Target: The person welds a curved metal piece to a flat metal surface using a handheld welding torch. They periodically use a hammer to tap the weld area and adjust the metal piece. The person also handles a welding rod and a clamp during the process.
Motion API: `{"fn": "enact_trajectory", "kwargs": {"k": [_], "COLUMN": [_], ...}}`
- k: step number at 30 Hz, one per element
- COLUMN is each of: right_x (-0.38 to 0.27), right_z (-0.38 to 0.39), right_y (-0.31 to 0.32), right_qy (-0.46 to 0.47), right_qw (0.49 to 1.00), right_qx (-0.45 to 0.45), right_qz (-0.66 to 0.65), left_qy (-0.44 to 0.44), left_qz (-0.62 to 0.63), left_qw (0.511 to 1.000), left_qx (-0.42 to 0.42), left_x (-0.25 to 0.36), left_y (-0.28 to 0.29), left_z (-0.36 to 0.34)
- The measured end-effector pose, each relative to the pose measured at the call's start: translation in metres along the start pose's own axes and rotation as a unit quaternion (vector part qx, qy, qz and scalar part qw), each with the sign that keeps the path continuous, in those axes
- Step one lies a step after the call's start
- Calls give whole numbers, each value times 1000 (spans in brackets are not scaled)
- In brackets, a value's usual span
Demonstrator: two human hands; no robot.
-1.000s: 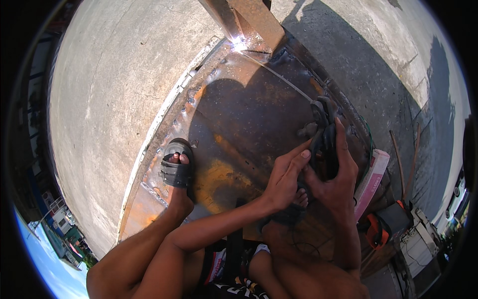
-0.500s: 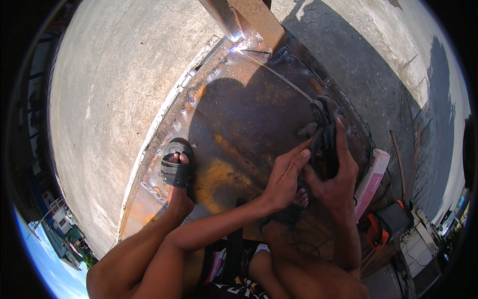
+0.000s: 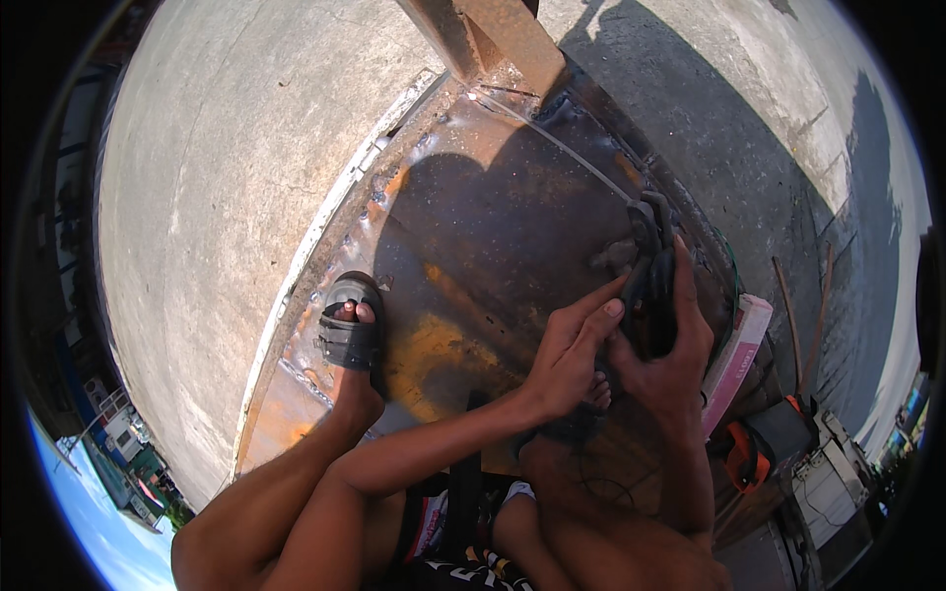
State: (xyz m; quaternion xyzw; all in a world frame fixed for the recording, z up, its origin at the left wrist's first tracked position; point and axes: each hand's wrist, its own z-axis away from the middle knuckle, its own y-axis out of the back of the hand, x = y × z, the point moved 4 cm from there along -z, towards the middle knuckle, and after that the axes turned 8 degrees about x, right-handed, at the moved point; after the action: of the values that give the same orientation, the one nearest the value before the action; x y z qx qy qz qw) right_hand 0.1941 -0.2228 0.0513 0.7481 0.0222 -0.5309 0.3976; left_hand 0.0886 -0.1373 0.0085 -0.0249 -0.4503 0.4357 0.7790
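Outdoors, a broad rusty steel plate (image 3: 473,227) lies beneath both hands, with a brown steel post (image 3: 507,49) rising at its far end. The left forearm (image 3: 434,443) slants from lower left up across the lap to the right, while the right forearm (image 3: 687,483) comes up almost straight on the right side, so the hands nearly meet. A pink-and-white box (image 3: 737,364) leans just right of the right wrist.

The right hand (image 3: 670,364) is curled around a black electrode holder (image 3: 652,286) — palm up against its handle, thumb on the left, index finger stretched along the right. The left hand (image 3: 572,355) is partly closed, index finger and thumb extended to the handle's left side; whether it truly grips cannot be told. From the holder's front, a thin welding rod (image 3: 562,148) runs up and left — its tip near the post's foot.
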Motion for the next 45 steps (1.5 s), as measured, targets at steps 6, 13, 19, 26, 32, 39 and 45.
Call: {"fn": "enact_trajectory", "kwargs": {"k": [6, 13, 19, 26, 32, 39, 45], "right_x": [3, 3, 5, 4, 5, 5, 4], "right_z": [2, 1, 1, 0, 1, 0, 0], "right_y": [-2, -5, -5, -5, -5, -5, -5], "right_qy": [-25, -22, -17, -21, -22, -25, -26], "right_qw": [1000, 1000, 1000, 1000, 1000, 999, 999], "right_qx": [-10, -10, -9, -16, -17, -23, -23], "right_qz": [-12, -16, -14, -12, -14, -12, -12], "left_qy": [0, -29, -19, -5, 0, -33, -20], "left_qz": [-3, 1, 10, 6, 8, 37, 41], "left_qw": [1000, 1000, 1000, 1000, 1000, 999, 999], "left_qx": [5, 1, 4, 5, 7, -19, -12], "left_x": [1, 2, 1, 0, -1, -3, -4], "left_y": [1, 1, 0, 2, 1, 3, 4], "left_z": [-2, -4, -4, -4, -4, -6, -6]}}
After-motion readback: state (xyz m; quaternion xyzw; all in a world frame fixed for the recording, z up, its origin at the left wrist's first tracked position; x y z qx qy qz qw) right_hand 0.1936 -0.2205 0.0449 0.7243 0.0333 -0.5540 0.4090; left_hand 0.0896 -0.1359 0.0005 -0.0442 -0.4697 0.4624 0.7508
